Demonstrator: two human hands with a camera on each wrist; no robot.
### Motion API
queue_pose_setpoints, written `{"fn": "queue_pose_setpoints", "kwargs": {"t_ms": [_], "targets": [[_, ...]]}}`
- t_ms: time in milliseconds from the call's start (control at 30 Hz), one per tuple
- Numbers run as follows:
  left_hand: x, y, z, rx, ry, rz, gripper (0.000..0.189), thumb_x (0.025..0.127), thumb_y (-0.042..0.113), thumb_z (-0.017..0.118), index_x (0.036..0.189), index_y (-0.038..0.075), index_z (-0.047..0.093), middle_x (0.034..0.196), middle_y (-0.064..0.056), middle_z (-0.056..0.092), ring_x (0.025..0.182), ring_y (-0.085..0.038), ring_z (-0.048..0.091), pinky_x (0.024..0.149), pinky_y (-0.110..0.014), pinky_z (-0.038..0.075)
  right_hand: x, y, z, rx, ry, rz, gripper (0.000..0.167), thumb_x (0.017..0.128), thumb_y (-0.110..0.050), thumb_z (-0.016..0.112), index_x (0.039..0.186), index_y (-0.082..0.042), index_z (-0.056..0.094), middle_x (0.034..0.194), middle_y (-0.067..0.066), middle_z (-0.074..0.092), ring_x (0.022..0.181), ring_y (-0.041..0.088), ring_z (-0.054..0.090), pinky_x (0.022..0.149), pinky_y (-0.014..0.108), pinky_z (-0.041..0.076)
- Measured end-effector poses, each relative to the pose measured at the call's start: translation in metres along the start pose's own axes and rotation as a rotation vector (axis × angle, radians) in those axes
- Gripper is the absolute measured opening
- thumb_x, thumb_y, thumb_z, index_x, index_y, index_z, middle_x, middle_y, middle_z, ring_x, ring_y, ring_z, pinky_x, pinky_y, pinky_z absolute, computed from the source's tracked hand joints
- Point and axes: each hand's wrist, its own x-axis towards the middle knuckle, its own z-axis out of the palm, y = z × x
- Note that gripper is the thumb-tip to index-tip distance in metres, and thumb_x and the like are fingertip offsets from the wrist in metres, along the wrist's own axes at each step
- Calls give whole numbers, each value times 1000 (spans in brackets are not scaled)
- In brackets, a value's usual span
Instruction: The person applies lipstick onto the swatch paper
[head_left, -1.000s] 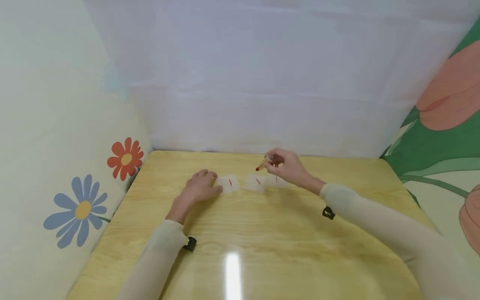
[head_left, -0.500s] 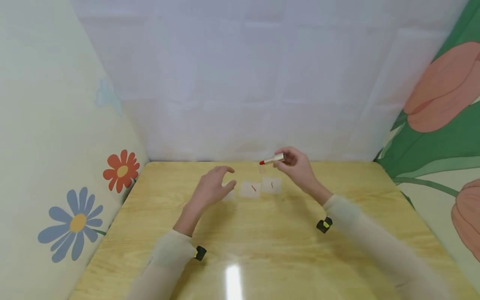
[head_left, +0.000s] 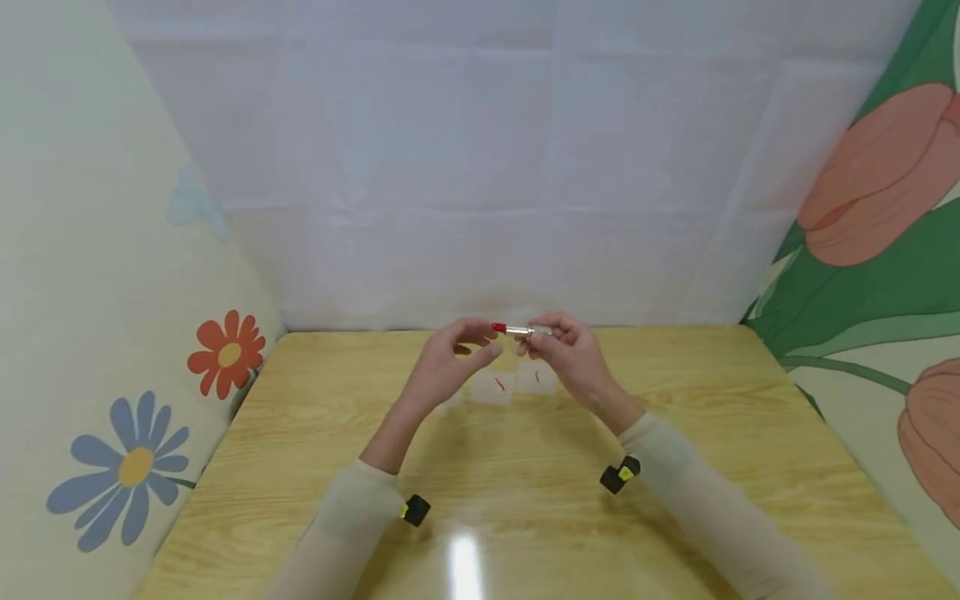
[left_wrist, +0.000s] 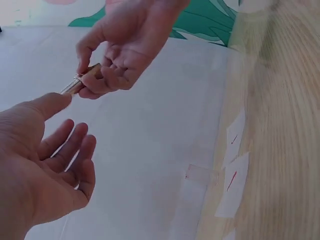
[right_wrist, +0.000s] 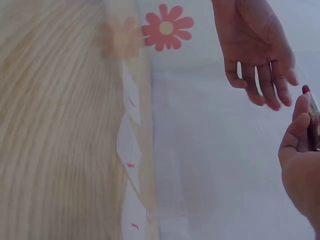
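A lipstick (head_left: 517, 331) with a red tip lies nearly level above the back of the table. My right hand (head_left: 576, 358) grips its base between thumb and fingers. Close to the red tip is my left hand (head_left: 442, 367), its fingers loosely bent; in the right wrist view a small gap shows between that left hand (right_wrist: 262, 55) and the lipstick (right_wrist: 306, 91). Below the hands lie white paper pieces, the middle one (head_left: 491, 388) and the right one (head_left: 537, 379) each with a short red stroke. A third paper (right_wrist: 131, 95) is mostly hidden behind my left arm in the head view.
The wooden table (head_left: 510, 467) ends at a white cloth backdrop (head_left: 450, 167). Flower-printed sheets (head_left: 135, 467) stand at both sides. Beside the papers in the left wrist view is a small see-through piece (left_wrist: 198, 173); its kind is unclear.
My left hand has lifted off the left paper and moved right, up to the lipstick's tip. My right hand has turned the lipstick from slanting down to nearly level. The head view has tilted up.
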Motion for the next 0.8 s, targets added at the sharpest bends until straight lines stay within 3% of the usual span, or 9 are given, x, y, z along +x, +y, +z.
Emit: {"fn": "queue_pose_setpoints", "kwargs": {"t_ms": [167, 367, 600, 800], "targets": [[0, 4, 3, -56, 8, 100, 37, 94, 37, 76, 127, 23, 67, 117, 4, 67, 102, -16, 61, 86, -50, 46, -3, 4, 6, 162, -37, 34, 12, 101, -2, 61, 108, -1, 71, 99, 14, 72, 80, 20, 66, 76, 32, 55], [4, 6, 8, -51, 52, 233, 29, 93, 26, 78, 119, 17, 72, 108, 8, 67, 97, -16, 61, 81, -47, 45, -5, 5, 10, 187, -107, 57, 16, 102, -6, 60, 108, -3, 74, 96, 12, 71, 75, 20, 61, 69, 29, 50], [4, 8, 10, -50, 95, 262, 24, 88, 13, 83, 110, 16, 76, 98, 5, 70, 90, -16, 62, 79, -43, 45, -7, 8, 8, 173, -137, 63, 13, 102, -7, 62, 105, -5, 74, 92, 10, 69, 75, 19, 59, 70, 28, 50], [-1, 22, 13, -24, 133, 278, 20, 83, 3, 84, 101, 6, 76, 92, -2, 71, 85, -20, 63, 78, -42, 47, -9, 12, 5, 197, -183, 30, 16, 99, -11, 70, 113, -7, 75, 103, 9, 73, 84, 19, 62, 76, 30, 51]]}}
